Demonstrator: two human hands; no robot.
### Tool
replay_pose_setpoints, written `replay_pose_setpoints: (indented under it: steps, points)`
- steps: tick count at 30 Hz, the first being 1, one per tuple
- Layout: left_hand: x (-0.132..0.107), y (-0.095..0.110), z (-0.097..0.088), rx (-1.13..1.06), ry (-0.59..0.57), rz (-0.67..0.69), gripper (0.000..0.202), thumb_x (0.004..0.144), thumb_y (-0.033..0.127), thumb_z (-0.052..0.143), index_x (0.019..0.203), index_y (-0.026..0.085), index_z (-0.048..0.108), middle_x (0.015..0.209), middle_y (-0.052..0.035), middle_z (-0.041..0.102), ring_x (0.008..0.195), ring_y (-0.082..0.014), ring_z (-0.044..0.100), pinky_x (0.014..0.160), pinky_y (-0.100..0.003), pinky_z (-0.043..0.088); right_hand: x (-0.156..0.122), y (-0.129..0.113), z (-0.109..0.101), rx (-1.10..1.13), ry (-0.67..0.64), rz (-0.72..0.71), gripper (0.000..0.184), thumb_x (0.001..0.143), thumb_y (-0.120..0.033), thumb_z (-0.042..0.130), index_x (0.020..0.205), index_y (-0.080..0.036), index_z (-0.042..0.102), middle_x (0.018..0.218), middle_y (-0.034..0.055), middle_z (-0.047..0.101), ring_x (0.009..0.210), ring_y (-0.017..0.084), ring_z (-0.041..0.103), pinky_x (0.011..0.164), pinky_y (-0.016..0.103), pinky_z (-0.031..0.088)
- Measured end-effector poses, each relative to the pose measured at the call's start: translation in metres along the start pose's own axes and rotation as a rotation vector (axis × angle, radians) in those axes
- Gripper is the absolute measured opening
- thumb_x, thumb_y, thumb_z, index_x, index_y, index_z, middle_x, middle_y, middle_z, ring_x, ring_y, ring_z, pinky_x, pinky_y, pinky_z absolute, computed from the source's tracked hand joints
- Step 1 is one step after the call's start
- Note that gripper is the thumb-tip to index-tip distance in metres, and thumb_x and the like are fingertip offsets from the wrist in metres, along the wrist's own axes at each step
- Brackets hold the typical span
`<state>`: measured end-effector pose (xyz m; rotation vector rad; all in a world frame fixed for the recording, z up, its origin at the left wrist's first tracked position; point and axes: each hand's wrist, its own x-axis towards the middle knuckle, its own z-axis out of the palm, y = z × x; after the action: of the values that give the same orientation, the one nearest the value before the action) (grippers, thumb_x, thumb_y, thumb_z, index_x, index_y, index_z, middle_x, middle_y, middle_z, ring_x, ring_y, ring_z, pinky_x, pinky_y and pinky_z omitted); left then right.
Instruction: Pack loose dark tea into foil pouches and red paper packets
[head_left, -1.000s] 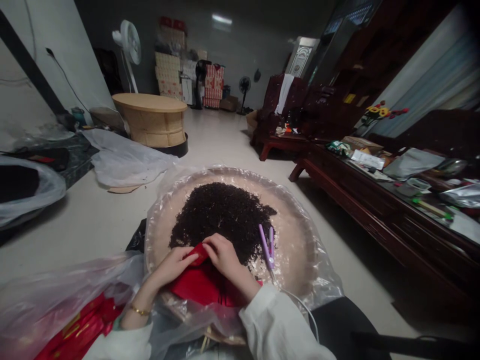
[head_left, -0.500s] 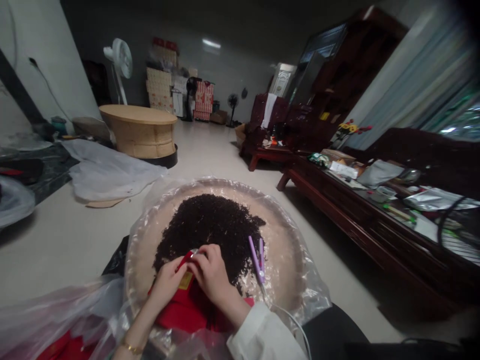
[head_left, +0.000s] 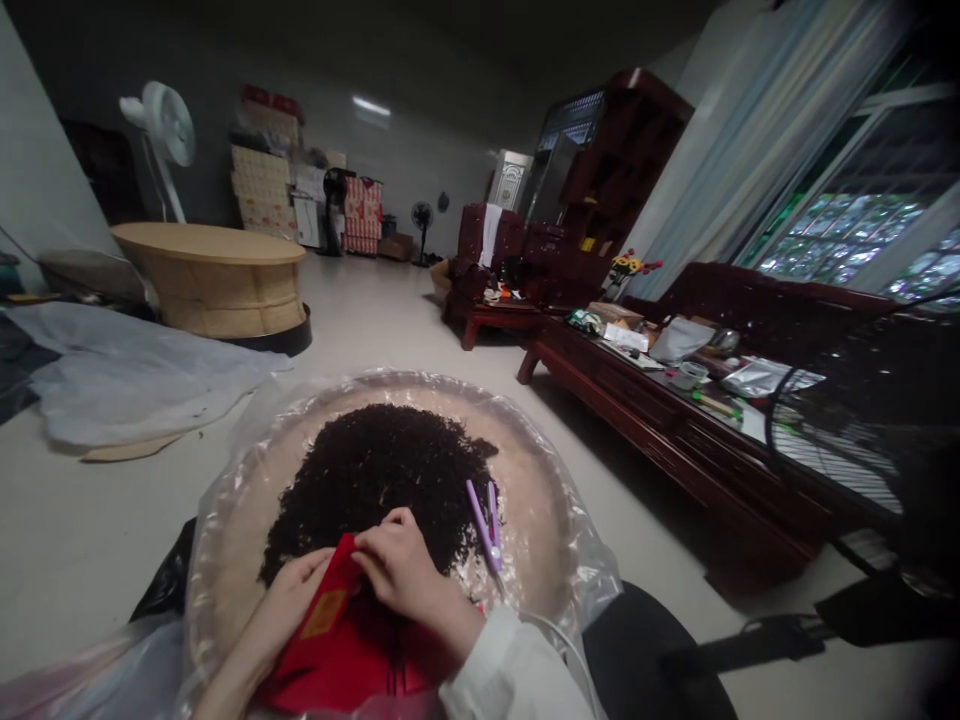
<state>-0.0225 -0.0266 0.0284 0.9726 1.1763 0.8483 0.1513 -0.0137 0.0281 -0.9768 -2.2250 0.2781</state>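
Observation:
A round tray (head_left: 540, 500) lined with clear plastic lies in front of me, with a dark heap of loose tea leaves (head_left: 375, 470) on it. My left hand (head_left: 289, 600) and my right hand (head_left: 401, 565) both pinch the top edge of a red bag (head_left: 337, 640) with a gold label, held over the near rim of the tray. A purple clip-like tool (head_left: 484, 520) with a white cord lies on the tray just right of my right hand.
A long dark wooden table (head_left: 675, 430) with packets and cups runs along the right. A black fan guard (head_left: 847, 420) stands at the near right. A round wooden tub (head_left: 210, 280), crumpled plastic sheet (head_left: 127, 375) and a white standing fan (head_left: 165, 130) are at the left.
My view has swung to the right, bringing the window and fan guard in. Both hands have kept hold of the red bag, which now shows its gold label more fully.

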Motion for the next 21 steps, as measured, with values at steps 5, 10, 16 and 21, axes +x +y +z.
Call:
replay_pose_setpoints:
  steps: [5, 10, 16, 21]
  points:
    - [0.000, 0.006, 0.001, 0.038, 0.037, 0.047, 0.057, 0.054, 0.069, 0.069, 0.077, 0.017, 0.069, 0.074, -0.0037, 0.072, 0.077, -0.0243, 0.066, 0.074, -0.033, 0.052, 0.001, -0.002, -0.002, 0.028, -0.025, 0.043, 0.014, 0.091, -0.021, 0.049, 0.093, -0.022, 0.062, 0.077, 0.0019, 0.072, 0.067, 0.013, 0.061, 0.082, 0.031, 0.038]
    - [0.001, 0.008, -0.003, 0.215, 0.078, 0.197, 0.047, 0.060, 0.064, 0.066, 0.067, 0.017, 0.065, 0.064, -0.0001, 0.065, 0.064, -0.0176, 0.060, 0.061, -0.027, 0.048, 0.003, -0.009, -0.007, 0.091, -0.078, 0.088, 0.013, 0.087, -0.020, 0.052, 0.083, -0.020, 0.064, 0.068, -0.0012, 0.068, 0.061, 0.012, 0.056, 0.081, 0.029, 0.039]
    - [-0.005, 0.017, -0.003, 0.447, 0.050, 0.381, 0.036, 0.074, 0.051, 0.057, 0.066, 0.018, 0.068, 0.064, -0.0013, 0.068, 0.063, -0.0168, 0.060, 0.061, -0.024, 0.047, 0.003, -0.015, -0.009, 0.315, -0.363, 0.206, 0.027, 0.081, -0.034, 0.067, 0.060, -0.018, 0.062, 0.049, -0.0088, 0.047, 0.048, 0.007, 0.040, 0.064, 0.022, 0.037]
    - [-0.003, 0.020, -0.004, 0.538, -0.044, 0.404, 0.031, 0.079, 0.043, 0.054, 0.072, 0.019, 0.072, 0.071, -0.0019, 0.073, 0.070, -0.0179, 0.065, 0.068, -0.024, 0.050, 0.001, -0.015, -0.001, 0.150, -0.358, 0.172, 0.035, 0.086, -0.027, 0.060, 0.053, -0.017, 0.056, 0.049, -0.0066, 0.051, 0.051, 0.009, 0.044, 0.079, 0.028, 0.038]
